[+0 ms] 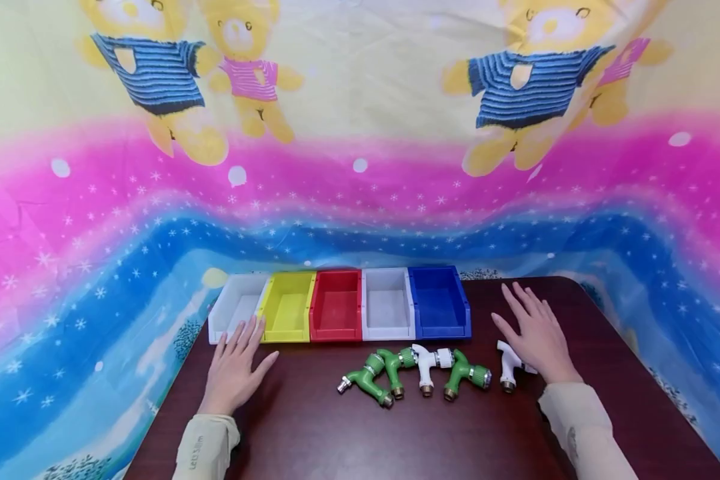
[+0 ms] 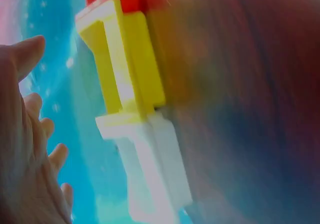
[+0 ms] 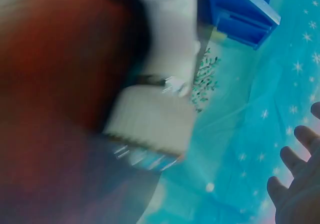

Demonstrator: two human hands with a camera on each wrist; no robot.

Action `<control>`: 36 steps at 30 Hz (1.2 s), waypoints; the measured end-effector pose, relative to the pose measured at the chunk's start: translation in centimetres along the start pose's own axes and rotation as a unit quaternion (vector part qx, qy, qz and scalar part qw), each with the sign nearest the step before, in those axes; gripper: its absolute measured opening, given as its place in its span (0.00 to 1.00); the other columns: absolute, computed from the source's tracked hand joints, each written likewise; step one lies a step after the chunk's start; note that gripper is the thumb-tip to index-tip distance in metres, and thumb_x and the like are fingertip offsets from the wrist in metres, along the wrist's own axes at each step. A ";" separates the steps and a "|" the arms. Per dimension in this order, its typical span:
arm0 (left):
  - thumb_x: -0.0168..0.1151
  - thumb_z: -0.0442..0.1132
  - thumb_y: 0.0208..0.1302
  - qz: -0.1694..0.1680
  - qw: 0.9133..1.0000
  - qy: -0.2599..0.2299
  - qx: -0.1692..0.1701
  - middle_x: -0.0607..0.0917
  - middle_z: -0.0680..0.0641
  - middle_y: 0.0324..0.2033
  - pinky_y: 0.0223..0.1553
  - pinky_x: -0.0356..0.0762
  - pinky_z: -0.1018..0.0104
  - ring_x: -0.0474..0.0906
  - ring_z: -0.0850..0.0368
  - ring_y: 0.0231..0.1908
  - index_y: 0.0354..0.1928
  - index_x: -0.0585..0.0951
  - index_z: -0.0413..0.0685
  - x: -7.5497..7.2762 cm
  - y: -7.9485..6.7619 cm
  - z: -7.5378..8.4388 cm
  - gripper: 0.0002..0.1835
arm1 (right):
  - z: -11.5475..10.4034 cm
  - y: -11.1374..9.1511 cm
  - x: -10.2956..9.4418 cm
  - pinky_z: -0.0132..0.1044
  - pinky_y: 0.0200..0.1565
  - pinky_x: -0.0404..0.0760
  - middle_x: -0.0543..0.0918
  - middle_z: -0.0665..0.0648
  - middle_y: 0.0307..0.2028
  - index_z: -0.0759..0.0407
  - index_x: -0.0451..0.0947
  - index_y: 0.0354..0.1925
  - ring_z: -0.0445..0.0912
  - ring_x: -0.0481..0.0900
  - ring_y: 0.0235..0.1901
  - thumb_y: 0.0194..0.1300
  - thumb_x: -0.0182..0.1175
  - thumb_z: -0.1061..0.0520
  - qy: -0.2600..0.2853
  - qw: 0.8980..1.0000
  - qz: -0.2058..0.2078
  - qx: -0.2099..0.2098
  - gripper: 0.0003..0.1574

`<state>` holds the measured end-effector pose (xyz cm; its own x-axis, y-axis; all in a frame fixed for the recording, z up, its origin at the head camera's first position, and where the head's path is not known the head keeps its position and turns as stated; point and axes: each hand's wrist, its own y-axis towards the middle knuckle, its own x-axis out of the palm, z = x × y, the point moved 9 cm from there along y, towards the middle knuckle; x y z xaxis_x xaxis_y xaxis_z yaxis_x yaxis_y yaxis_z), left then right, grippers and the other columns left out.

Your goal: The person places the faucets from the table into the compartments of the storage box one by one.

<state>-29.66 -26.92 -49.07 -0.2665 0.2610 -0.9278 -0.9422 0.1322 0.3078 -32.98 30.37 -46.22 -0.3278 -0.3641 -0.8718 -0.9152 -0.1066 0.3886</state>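
Note:
My left hand (image 1: 234, 370) is spread with its fingers straight, near the front of the left white bin (image 1: 240, 307) and the yellow bin (image 1: 288, 307); it holds nothing. On the right, my right hand (image 1: 540, 340) is also spread and holds nothing. A white faucet (image 1: 508, 367) lies beside it, partly hidden by that hand; in the right wrist view this white faucet (image 3: 170, 39) looks large and blurred. Between the hands lie a green faucet (image 1: 366, 380) with a metal spout end, a second green faucet (image 1: 395, 373), a white faucet (image 1: 425, 373) and another green faucet (image 1: 465, 377).
The bins form a row along the back of the dark wooden table (image 1: 336, 440), with a red bin (image 1: 336, 307), a second white bin (image 1: 388, 307) and a blue bin (image 1: 441, 307). Behind the table hangs a printed cloth (image 1: 360, 200) with bears and snowflakes.

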 end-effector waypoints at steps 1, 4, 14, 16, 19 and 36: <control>0.58 0.65 0.71 -0.002 1.000 0.001 0.005 0.57 0.46 0.82 0.79 0.43 0.36 0.49 0.41 0.81 0.84 0.51 0.61 0.2 0.3 0.6 0.46 | -0.3 0.6 0.2 0.59 0.81 0.35 0.54 0.67 0.81 0.48 0.47 0.84 0.64 0.45 0.81 0.78 0.53 0.38 0.002 1.000 -0.006 -0.001 0.47; 0.57 0.65 0.71 -0.008 0.999 -0.005 0.032 0.59 0.47 0.81 0.79 0.47 0.36 0.53 0.40 0.80 0.83 0.53 0.62 0.8 1.2 2.9 0.45 | -1.2 2.7 0.6 0.63 0.80 0.42 0.55 0.68 0.80 0.48 0.48 0.84 0.66 0.49 0.79 0.79 0.52 0.38 0.005 1.000 -0.020 -0.004 0.46; 0.62 0.59 0.71 -0.075 0.977 -0.018 0.198 0.68 0.49 0.77 0.72 0.67 0.39 0.70 0.43 0.73 0.82 0.58 0.64 3.8 2.3 13.9 0.42 | -4.0 9.2 3.8 0.69 0.69 0.65 0.65 0.69 0.73 0.53 0.55 0.82 0.68 0.61 0.73 0.79 0.52 0.41 -0.013 0.997 -0.072 -0.009 0.42; 0.60 0.60 0.72 -0.105 0.971 -0.014 0.215 0.68 0.51 0.78 0.72 0.68 0.41 0.70 0.44 0.72 0.82 0.58 0.66 4.6 2.1 15.6 0.41 | -4.2 9.8 4.6 0.67 0.65 0.71 0.69 0.70 0.68 0.54 0.57 0.81 0.67 0.66 0.69 0.79 0.54 0.42 -0.024 0.996 -0.081 -0.006 0.41; 0.58 0.60 0.74 -0.138 0.963 -0.019 0.232 0.67 0.53 0.78 0.71 0.70 0.44 0.70 0.43 0.72 0.82 0.59 0.68 5.5 1.9 17.8 0.38 | -4.3 10.6 5.5 0.64 0.55 0.79 0.71 0.71 0.63 0.56 0.59 0.80 0.67 0.71 0.62 0.78 0.55 0.43 -0.030 0.995 -0.094 0.008 0.41; 0.62 0.54 0.74 -0.192 0.949 0.005 0.249 0.75 0.51 0.71 0.70 0.74 0.54 0.77 0.49 0.66 0.75 0.72 0.66 9.0 1.5 22.1 0.29 | -3.1 10.6 11.9 0.39 0.20 0.68 0.73 0.55 0.15 0.55 0.30 0.84 0.45 0.66 0.12 0.77 0.48 0.60 0.028 0.965 -0.241 0.099 0.51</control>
<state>-29.01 -3.25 -52.35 0.0739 0.0936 -0.9929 -0.7578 0.6525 0.0051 -45.81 22.03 -51.52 0.1552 -0.3672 -0.9171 -0.9869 -0.0993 -0.1272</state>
